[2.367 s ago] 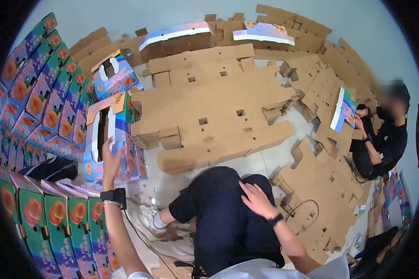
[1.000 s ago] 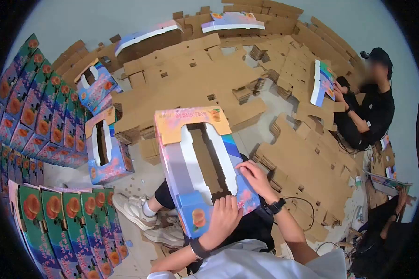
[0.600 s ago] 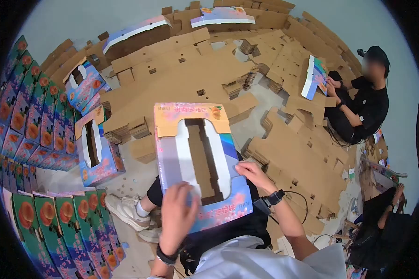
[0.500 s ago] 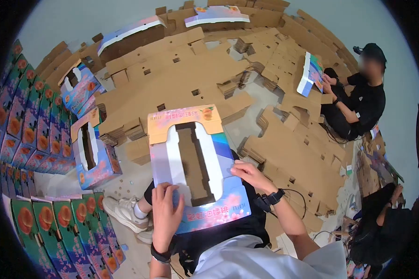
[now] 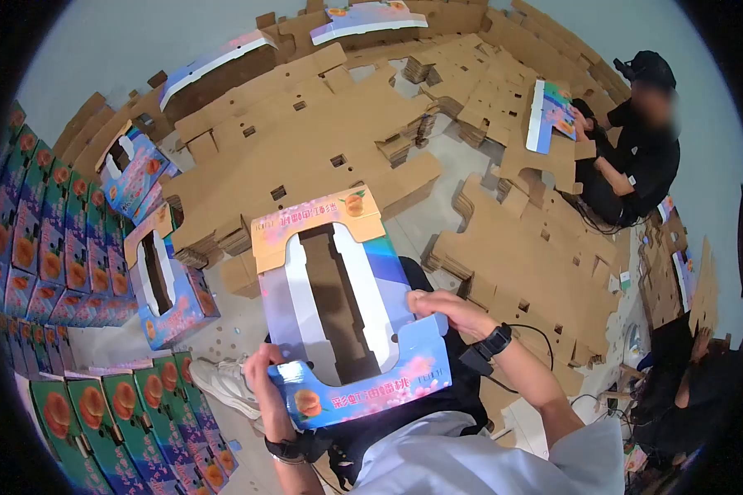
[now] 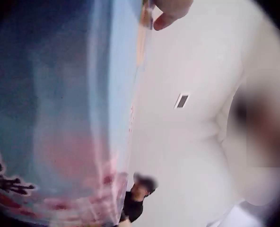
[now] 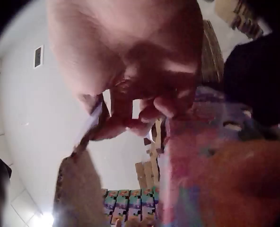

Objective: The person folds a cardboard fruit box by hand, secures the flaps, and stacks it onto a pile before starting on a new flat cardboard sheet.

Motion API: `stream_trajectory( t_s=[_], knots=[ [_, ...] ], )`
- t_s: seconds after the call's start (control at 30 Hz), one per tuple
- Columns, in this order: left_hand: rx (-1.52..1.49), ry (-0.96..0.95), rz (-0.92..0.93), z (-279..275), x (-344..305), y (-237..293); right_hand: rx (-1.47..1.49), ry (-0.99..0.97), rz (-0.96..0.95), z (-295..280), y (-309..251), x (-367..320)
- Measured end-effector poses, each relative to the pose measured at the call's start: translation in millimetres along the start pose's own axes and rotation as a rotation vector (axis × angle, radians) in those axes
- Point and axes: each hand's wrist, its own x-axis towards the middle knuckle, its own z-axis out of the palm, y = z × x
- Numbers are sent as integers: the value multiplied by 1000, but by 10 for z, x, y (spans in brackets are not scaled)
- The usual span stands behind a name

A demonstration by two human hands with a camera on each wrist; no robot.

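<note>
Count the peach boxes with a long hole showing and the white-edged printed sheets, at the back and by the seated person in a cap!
Boxes with a long hole: 3 (lap box, left box, farther box)
Back sheets: 2
Sheet by the cap wearer: 1
Total: 6

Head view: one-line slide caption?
Left hand and right hand grip a peach-print carton, with flattened cardboard spread ahead and rows of printed boxes at left.

Underside of box [image 5: 276,301] hidden, seated person's face [image 5: 654,105] blurred
</note>
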Motion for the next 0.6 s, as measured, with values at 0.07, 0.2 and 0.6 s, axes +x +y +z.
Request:
stream_trajectory(
  t_s=[0.07, 0.2, 0.6],
  knots=[
    [-372, -260, 30, 3, 11, 206, -48, -36, -85, -46, 27, -40],
    [-466, -231, -152, -40, -55, 54, -263, 5, -171, -47, -31, -20],
    [119, -544, -135, -314, -174, 296, -704, 159, -97, -612, -480, 1279]
  ],
)
